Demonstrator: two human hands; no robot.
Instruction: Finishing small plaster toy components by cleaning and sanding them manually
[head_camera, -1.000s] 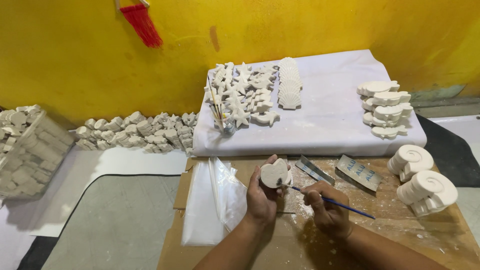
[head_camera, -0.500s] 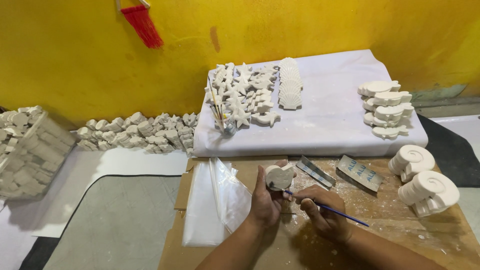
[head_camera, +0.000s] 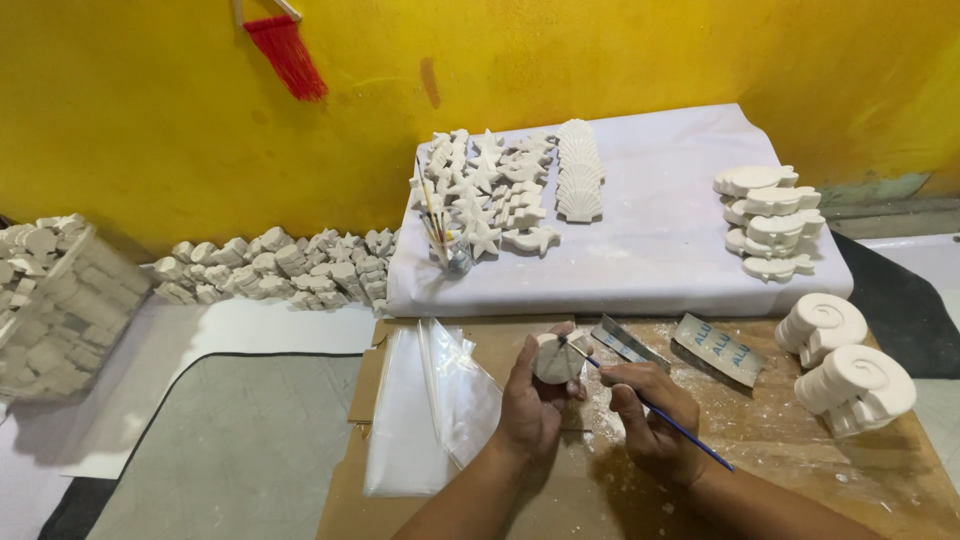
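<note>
Small white plaster piece (head_camera: 556, 358) gripped upright in left hand (head_camera: 530, 405), now lowered nearer the cardboard (head_camera: 760, 440). Thin blue brush (head_camera: 650, 408) pinched in right hand (head_camera: 655, 425), tip brought up against the piece, probably touching. Clear bags (head_camera: 440, 400) just left; snail-shaped casts (head_camera: 845, 365) well right.

Single head cam, looking down and forward.
Close over the hands (head_camera: 590, 410) at the frame bottom; faces the yellow wall (head_camera: 150, 120) past the white tabletop (head_camera: 650, 250). No second view.
</note>
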